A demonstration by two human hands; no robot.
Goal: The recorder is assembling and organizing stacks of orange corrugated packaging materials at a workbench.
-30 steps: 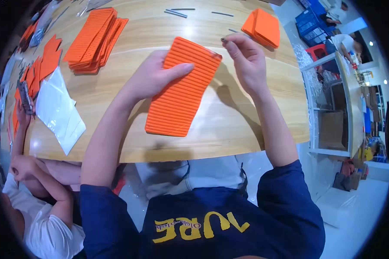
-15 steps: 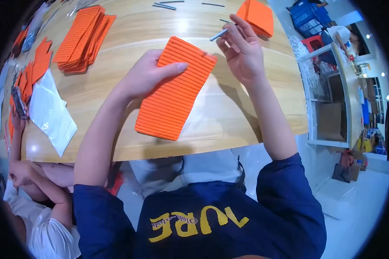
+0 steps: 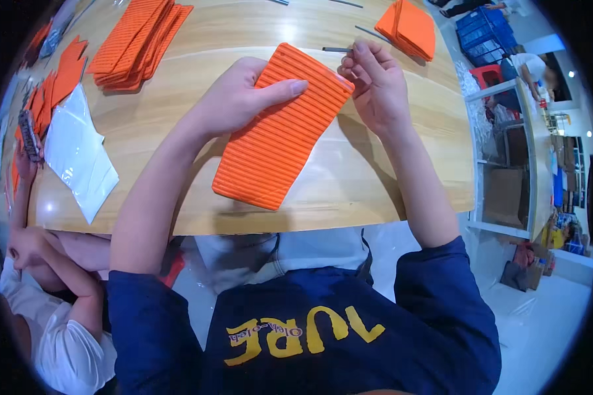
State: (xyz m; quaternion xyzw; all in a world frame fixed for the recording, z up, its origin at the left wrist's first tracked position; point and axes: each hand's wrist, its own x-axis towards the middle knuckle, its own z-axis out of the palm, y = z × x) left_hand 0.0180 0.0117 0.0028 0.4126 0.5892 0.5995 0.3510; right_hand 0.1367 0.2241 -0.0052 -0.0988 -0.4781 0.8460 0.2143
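Observation:
My left hand (image 3: 244, 99) is closed round the upper left side of an orange ribbed rectangular piece (image 3: 277, 141), with the thumb lying across its ridges. The piece is held tilted over the wooden table (image 3: 349, 191). At its upper right corner is my right hand (image 3: 379, 85), with thumb and fingers pinched on a thin dark grey strip (image 3: 336, 49). The strip points left, beyond the piece's top edge. Whether my right fingers also touch the corner of the piece, I cannot tell.
A stack of orange ribbed pieces (image 3: 135, 46) lies at the far left, another orange stack (image 3: 412, 29) at the far right. Beside the latter rests a loose grey strip (image 3: 372, 34). A clear plastic bag (image 3: 79, 151) lies left, near a co-worker's hand (image 3: 26, 164). A white-framed rack (image 3: 504, 158) stands right.
My right hand has turned and come down beside the piece's corner, and the strip now lies nearly level. The orange piece has shifted slightly up and right in view.

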